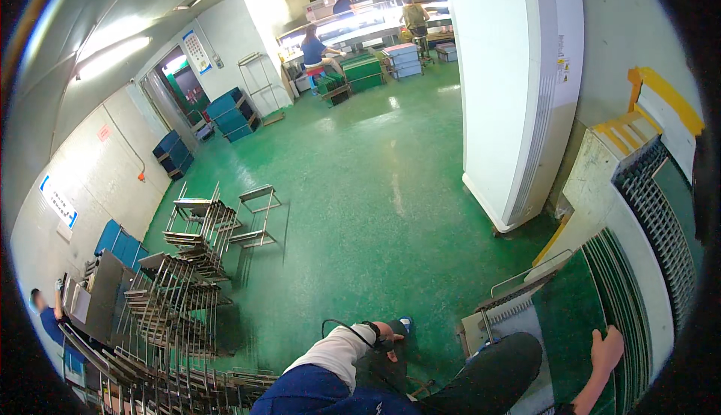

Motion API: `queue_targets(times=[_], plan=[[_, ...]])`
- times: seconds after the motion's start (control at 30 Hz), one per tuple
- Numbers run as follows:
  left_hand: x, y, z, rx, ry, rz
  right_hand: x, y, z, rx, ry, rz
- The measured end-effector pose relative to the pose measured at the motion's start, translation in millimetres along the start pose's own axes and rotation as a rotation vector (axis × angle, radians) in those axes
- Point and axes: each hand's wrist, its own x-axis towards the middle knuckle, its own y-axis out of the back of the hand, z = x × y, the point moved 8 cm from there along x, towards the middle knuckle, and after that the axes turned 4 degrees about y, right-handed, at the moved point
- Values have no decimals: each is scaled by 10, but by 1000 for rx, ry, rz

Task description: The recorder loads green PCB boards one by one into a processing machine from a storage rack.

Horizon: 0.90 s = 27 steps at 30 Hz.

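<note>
My right hand is closed at the edge of a dark green flat panel, with the fingertips pinching near its rim. Several similar thin panels stand close together in a row just right of it, by the white machine's side. Below a white sleeve and a black wristband, my left hand hangs low beside my leg, away from the panels. Its thumb and fingers are apart, and I see nothing in it. A metal-framed holder sits near my knee, left of the green panel.
Stacked metal stands fill the left, with one stand apart. A tall white cabinet rises at right, beside a machine with a mesh belt. A co-worker is at far left; others sit at a lit bench behind.
</note>
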Motion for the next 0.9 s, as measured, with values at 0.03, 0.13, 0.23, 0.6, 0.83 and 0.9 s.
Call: queue_targets(times=[0.03, 0.13, 0.23, 0.6, 0.83, 0.9], plan=[[191, -117, -377, -32, 15, 3, 49, -45, -169, 34, 42, -25], [-13, -4, 43, 5, 19, -2, 23, -49, 18, 0, 10, 0], [-289, -29, 135, -36, 22, -5, 16, -40, 25, 6, 6, 0], [0, -49, -82, 7, -39, 21, 34, -75, -12, 13, 28, 16], [-178, -26, 64, 46, 69, -2, 26, -64, 14, 6, 5, 2], [-205, -47, 51, 29, 82, -4, 35, -91, 10, 4, 10, -3]])
